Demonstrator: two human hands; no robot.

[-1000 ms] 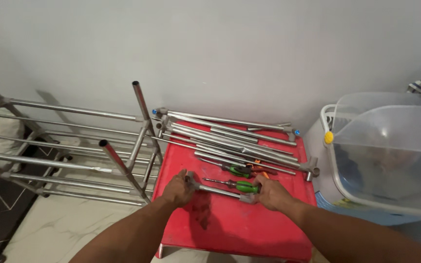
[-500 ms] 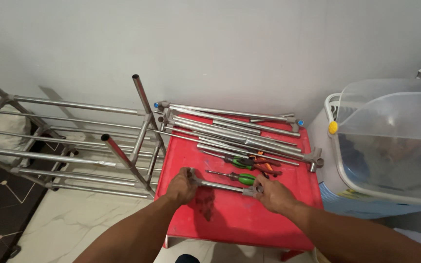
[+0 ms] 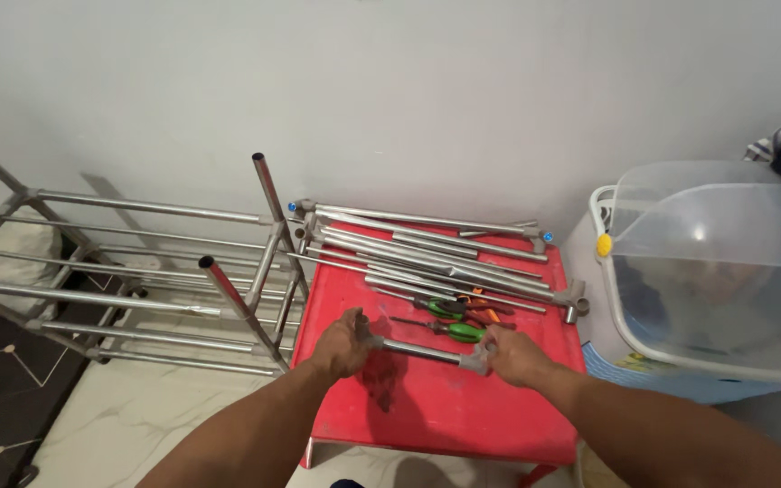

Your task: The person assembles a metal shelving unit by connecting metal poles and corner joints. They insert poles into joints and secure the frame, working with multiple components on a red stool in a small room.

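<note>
The short metal tube (image 3: pixel 418 351) lies across the middle of the frame, just above the red counter (image 3: pixel 445 416), with its long axis running left to right and dipping slightly toward the right. I hold it at both ends, so neither hand is nearer: my left hand (image 3: pixel 341 343) sits at its left end, my right hand (image 3: pixel 515 355) at its right end. My left grip is curled tight around the grey plastic joint on that end, fingers closed over it. My right grip is pressed together on the grey fitting (image 3: pixel 476 361) capping the other end, thumb on top. The bare steel between my two hands is clear, a straight shining span, and it points from one palm directly into the other.

Just beyond the tube, a green-handled screwdriver (image 3: pixel 458 331) lies nearly parallel to it, and a little farther up are the green-and-orange pliers (image 3: pixel 458 307). Past those, toward the top of the counter, a bundle of long steel rods (image 3: pixel 427 253) lies slanting down to the right, some with grey joints at their ends. At the left of the frame stands a half-built metal rack (image 3: pixel 137 289) on the floor, touching the counter's edge. At the right sits a clear plastic bin (image 3: pixel 716 271).
</note>
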